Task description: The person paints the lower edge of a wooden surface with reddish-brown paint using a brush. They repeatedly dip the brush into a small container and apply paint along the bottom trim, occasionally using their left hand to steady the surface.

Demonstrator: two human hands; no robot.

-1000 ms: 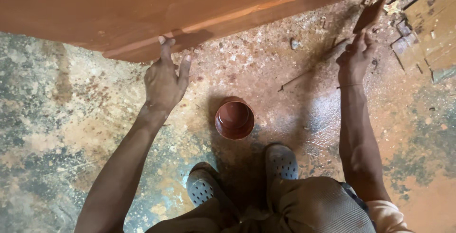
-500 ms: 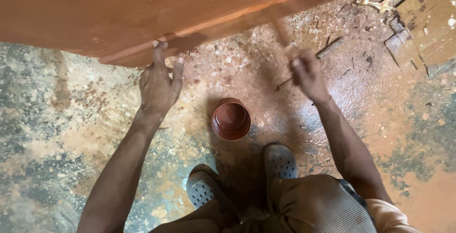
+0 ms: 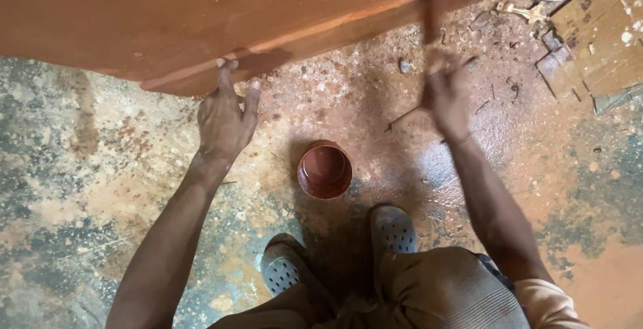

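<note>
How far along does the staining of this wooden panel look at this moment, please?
The wooden panel already looks evenly red-brown across its visible face. The left hand braces its lower edge, while the right hand, blurred, works a brush at that edge. The stain pot stands on the floor. How much is left cannot be told.

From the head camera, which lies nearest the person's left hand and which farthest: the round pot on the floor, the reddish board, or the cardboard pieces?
From the left hand:
1. Reddish board, touched by its fingertips at the lower edge.
2. Round pot, on the floor to the hand's right.
3. Cardboard pieces, far off at the top right.
</note>
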